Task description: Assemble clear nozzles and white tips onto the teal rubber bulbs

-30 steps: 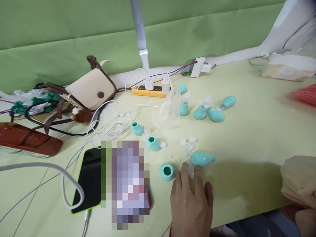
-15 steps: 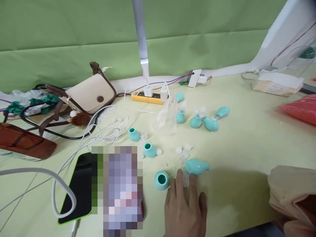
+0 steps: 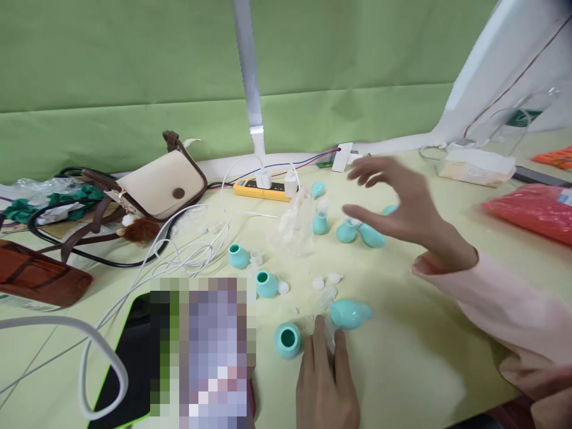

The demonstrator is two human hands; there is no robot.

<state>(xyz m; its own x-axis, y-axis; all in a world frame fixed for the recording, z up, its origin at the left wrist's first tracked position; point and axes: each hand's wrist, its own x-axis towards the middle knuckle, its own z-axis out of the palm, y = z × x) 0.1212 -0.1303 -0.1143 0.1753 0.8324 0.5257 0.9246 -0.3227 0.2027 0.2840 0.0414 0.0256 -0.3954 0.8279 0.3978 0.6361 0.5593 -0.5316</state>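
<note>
My left hand [image 3: 328,375] lies palm down at the front of the table, fingers stretched out. Its fingertips touch or rest beside a small clear plastic piece [image 3: 329,335]. A teal squeeze bulb [image 3: 351,313] lies on its side just beyond them, and an open-mouthed teal bulb [image 3: 287,341] stands to their left. My right hand [image 3: 397,199], in a pale pink sleeve, is raised with its thumb and fingers curved apart, nothing between them. Behind and below it are several teal bulbs [image 3: 346,231], some fitted with clear tops; the hand partly hides them.
Two open teal bulbs [image 3: 239,256] and white caps [image 3: 318,283] lie mid-table. A clear plastic bag [image 3: 295,229] sits before a yellow power strip [image 3: 263,189]. Left are white cables [image 3: 192,253], a phone [image 3: 134,351] and a handbag [image 3: 158,182]. Right are a tissue pack [image 3: 477,167] and red package [image 3: 531,208].
My right hand has come in from the lower right and now hovers over the far bulbs. The left hand stays by the clear piece. The view has shifted slightly.
</note>
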